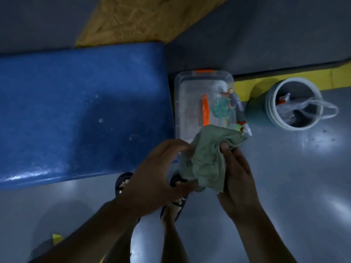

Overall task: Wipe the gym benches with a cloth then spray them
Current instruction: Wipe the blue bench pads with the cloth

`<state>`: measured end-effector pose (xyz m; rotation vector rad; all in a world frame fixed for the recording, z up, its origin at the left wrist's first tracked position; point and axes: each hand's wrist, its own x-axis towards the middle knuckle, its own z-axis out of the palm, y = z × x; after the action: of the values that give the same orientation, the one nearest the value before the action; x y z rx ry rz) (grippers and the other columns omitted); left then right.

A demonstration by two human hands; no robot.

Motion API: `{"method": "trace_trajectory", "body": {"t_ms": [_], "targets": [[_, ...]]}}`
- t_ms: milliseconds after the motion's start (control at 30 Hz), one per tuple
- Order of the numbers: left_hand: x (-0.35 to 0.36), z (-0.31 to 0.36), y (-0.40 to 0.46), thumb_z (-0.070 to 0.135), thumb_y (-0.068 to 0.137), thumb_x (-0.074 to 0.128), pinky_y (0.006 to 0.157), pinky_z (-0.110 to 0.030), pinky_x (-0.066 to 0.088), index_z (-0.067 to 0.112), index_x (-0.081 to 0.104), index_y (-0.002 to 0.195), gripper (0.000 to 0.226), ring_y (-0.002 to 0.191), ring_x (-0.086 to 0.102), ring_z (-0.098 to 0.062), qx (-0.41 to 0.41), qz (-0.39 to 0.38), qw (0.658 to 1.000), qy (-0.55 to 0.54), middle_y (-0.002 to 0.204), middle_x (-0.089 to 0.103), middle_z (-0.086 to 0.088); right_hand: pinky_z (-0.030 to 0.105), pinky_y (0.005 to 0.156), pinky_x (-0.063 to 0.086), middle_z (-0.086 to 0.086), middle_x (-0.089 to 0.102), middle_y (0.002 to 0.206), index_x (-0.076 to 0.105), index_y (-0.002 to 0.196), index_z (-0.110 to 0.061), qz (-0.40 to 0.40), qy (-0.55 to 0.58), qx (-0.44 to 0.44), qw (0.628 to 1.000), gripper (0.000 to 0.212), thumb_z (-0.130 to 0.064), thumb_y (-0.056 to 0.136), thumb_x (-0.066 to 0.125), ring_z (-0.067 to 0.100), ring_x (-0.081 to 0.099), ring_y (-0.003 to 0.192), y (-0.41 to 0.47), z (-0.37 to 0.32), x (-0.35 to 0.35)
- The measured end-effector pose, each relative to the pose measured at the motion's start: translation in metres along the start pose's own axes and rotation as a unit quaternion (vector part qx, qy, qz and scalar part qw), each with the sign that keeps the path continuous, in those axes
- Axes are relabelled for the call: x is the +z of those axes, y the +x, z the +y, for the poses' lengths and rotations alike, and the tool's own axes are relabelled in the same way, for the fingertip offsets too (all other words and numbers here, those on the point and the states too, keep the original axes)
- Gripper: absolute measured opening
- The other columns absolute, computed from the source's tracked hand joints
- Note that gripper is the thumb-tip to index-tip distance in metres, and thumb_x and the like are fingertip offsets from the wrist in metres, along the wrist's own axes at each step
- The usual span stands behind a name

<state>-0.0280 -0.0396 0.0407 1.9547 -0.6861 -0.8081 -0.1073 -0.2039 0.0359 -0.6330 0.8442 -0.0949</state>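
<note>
Both hands are on a crumpled pale-green cloth (207, 160) held above the floor: the right hand (237, 179) grips its right side with the thumb pressed on top, while the left hand (161, 171), motion-blurred, has curled fingers at its left edge and seems to hold it. Just left lies the long blue padded gym bench (79, 114), which the cloth does not touch. Its surface shows scattered spots and a wet-looking sheen, so wiping seems unfinished. A white spray bottle with a red nozzle (245, 128) pokes out beyond the cloth, untouched; spraying is likely still ahead.
</note>
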Motion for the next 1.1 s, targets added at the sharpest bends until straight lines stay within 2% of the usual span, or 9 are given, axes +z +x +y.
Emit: {"method": "trace_trajectory", "body": {"t_ms": [133, 267, 400, 600, 700, 767, 867, 967, 1100], "targets": [[0.016, 0.013, -0.010, 0.041, 0.083, 0.071, 0.092, -0.017, 0.046, 0.032, 0.052, 0.128, 0.050, 0.114, 0.056, -0.001, -0.001, 0.042, 0.998, -0.043, 0.125, 0.057, 0.016, 0.048, 0.098, 0.050, 0.021, 0.055, 0.137, 0.046, 0.141, -0.007, -0.006, 0.023, 0.024, 0.999, 0.081, -0.042, 0.076, 0.079, 0.037, 0.054, 0.125, -0.015, 0.003, 0.012], [0.011, 0.013, -0.018, 0.024, 0.094, 0.056, 0.092, -0.024, 0.051, 0.028, 0.063, 0.120, 0.028, 0.109, 0.061, 0.002, -0.014, 0.065, 0.995, -0.069, 0.116, 0.067, 0.019, 0.043, 0.093, 0.054, 0.022, 0.058, 0.132, 0.050, 0.136, -0.002, 0.003, -0.023, 0.019, 1.000, 0.050, -0.027, 0.093, 0.050, 0.034, 0.059, 0.118, -0.022, 0.006, 0.015], [-0.008, 0.014, -0.022, 0.019, 0.097, 0.050, 0.090, -0.040, 0.054, 0.013, 0.067, 0.114, 0.025, 0.103, 0.068, -0.016, -0.101, -0.004, 0.980, -0.174, 0.106, 0.072, 0.001, 0.040, 0.088, 0.055, 0.026, 0.061, 0.125, 0.052, 0.131, 0.004, -0.011, -0.033, 0.037, 0.999, 0.039, -0.014, 0.098, 0.044, 0.034, 0.063, 0.108, -0.023, 0.007, 0.018], [-0.050, 0.007, -0.023, 0.014, 0.099, 0.053, 0.086, -0.021, 0.053, 0.017, 0.070, 0.115, 0.023, 0.102, 0.068, -0.006, -0.133, -0.114, 0.968, -0.179, 0.108, 0.074, 0.006, 0.038, 0.078, 0.058, 0.021, 0.070, 0.108, 0.066, 0.111, 0.001, -0.029, -0.061, 0.047, 0.997, 0.028, -0.007, 0.098, 0.043, 0.030, 0.069, 0.095, -0.018, 0.004, 0.018], [-0.067, 0.000, -0.023, 0.032, 0.094, 0.059, 0.085, -0.035, 0.057, 0.017, 0.075, 0.104, 0.024, 0.097, 0.070, -0.013, -0.145, -0.086, 0.969, -0.182, 0.101, 0.075, -0.004, 0.045, 0.088, 0.056, 0.023, 0.068, 0.114, 0.063, 0.116, 0.003, -0.046, -0.128, 0.030, 0.990, 0.030, -0.013, 0.094, 0.048, 0.036, 0.066, 0.105, -0.015, 0.001, 0.020], [-0.077, 0.000, -0.022, 0.032, 0.090, 0.059, 0.081, -0.033, 0.057, 0.025, 0.076, 0.095, 0.019, 0.092, 0.071, -0.013, -0.150, -0.044, 0.964, -0.216, 0.094, 0.077, 0.001, 0.048, 0.096, 0.050, 0.022, 0.066, 0.119, 0.062, 0.120, 0.001, -0.053, -0.176, 0.005, 0.983, 0.032, -0.014, 0.095, 0.050, 0.037, 0.062, 0.113, -0.011, -0.002, 0.017], [-0.093, 0.010, -0.017, 0.028, 0.095, 0.057, 0.060, -0.016, 0.048, 0.016, 0.070, 0.076, 0.025, 0.064, 0.061, 0.000, -0.139, 0.044, 0.965, -0.218, 0.067, 0.067, 0.011, 0.044, 0.096, 0.049, 0.012, 0.071, 0.112, 0.068, 0.114, -0.007, -0.066, -0.316, -0.015, 0.946, 0.023, -0.012, 0.095, 0.057, 0.028, 0.066, 0.108, -0.003, -0.005, 0.016], [-0.111, 0.027, -0.009, 0.032, 0.092, 0.052, 0.057, -0.022, 0.048, 0.005, 0.064, 0.077, 0.033, 0.063, 0.060, -0.010, -0.125, 0.017, 0.960, -0.248, 0.068, 0.065, 0.001, 0.041, 0.085, 0.048, 0.004, 0.072, 0.095, 0.070, 0.099, -0.014, -0.135, -0.444, 0.023, 0.886, 0.019, -0.012, 0.081, 0.064, 0.017, 0.065, 0.093, 0.000, -0.006, 0.018], [-0.127, 0.038, -0.005, 0.040, 0.094, 0.054, 0.063, -0.035, 0.045, -0.002, 0.066, 0.087, 0.044, 0.070, 0.057, -0.018, -0.112, -0.107, 0.971, -0.182, 0.075, 0.062, -0.021, 0.035, 0.103, 0.046, -0.009, 0.060, 0.126, 0.047, 0.137, -0.037, -0.260, -0.565, 0.021, 0.783, 0.070, -0.006, 0.080, 0.074, 0.006, 0.052, 0.122, 0.007, -0.010, 0.036]]}}
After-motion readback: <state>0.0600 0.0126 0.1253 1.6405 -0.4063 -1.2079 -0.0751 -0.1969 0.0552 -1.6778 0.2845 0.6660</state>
